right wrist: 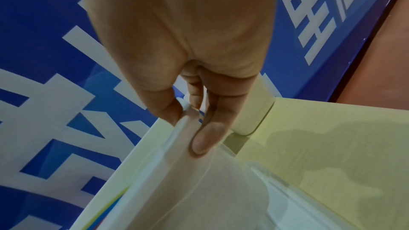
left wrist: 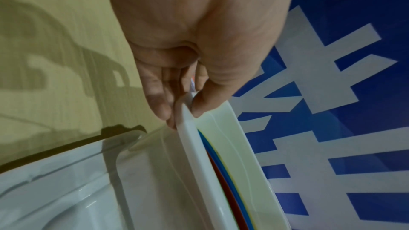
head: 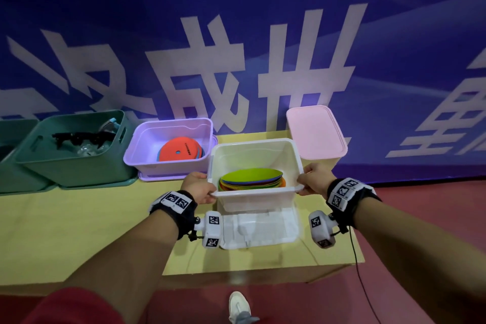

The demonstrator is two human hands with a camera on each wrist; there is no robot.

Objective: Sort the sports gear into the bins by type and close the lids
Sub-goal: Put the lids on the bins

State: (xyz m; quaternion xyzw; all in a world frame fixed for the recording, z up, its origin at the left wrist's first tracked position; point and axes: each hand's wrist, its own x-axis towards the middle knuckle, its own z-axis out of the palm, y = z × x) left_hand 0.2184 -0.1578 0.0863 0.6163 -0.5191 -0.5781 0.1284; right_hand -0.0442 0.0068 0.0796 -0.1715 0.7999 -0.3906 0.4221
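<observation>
Two hands, left (head: 198,188) and right (head: 314,179), pinch the rim of a white plastic bin (head: 253,192) of coloured flat discs (head: 251,177) above its white lid (head: 260,227) on the yellow bench (head: 79,223); only the pink lidded bin (head: 315,131) looks closed.

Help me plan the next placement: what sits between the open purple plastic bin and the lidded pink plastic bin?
The head view shows the white plastic bin of coloured flat discs there, gripped at its rim by the left hand and right hand.
</observation>
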